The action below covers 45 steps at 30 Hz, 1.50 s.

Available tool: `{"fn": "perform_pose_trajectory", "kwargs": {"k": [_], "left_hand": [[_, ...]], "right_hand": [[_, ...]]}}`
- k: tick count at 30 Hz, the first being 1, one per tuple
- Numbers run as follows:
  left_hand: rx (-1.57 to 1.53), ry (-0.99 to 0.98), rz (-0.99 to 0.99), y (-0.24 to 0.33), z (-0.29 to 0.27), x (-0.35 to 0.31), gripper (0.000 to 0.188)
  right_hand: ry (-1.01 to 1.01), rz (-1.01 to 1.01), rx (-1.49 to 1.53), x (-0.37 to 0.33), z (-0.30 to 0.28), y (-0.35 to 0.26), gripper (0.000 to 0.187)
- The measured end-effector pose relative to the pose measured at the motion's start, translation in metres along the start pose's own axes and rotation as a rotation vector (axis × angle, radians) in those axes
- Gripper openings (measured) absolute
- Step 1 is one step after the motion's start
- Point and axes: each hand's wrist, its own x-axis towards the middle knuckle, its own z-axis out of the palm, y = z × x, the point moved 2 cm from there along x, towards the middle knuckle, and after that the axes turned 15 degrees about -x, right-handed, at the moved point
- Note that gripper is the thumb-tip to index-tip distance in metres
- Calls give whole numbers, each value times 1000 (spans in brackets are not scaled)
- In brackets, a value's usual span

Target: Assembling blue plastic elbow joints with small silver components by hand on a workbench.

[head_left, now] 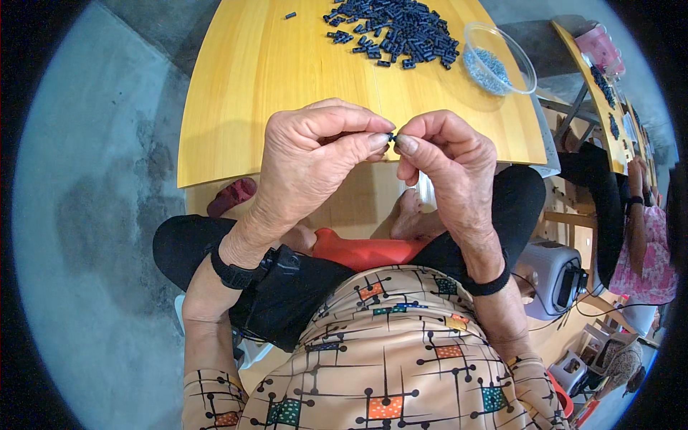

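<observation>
We see left hand (315,154) and right hand (448,161) meeting near mid-frame, both grips pinched on one tiny dark part (392,136) between fingertips. Big pile of dark parts (398,32) waits on far surface (287,86); clear bowl (499,59) far right holds small grey bits. We judge most work left.

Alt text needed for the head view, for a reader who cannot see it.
Seen from above, a seated person's left hand and right hand meet fingertip to fingertip around a tiny dark part over a yellow wooden table. Farther back lie a pile of small dark pieces and a clear plastic bowl.
</observation>
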Motion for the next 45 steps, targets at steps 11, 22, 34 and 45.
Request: {"fn": "perform_pose_trajectory", "kwargs": {"k": [11,22,34,45], "left_hand": [[34,-15,15,-4,-1,-3,11],[-57,51,-69,-13,-2,-2,10],[-82,98,-66,-32,-6,-3,9],[-177,158,-103,-28,-3,-2,19]], "right_hand": [[13,-28,-85,-1,6,2,3],[20,106,147,1,15,14,5],[-44,264,361,6,15,35,8],[-120,276,624,-1,12,35,14]]}}
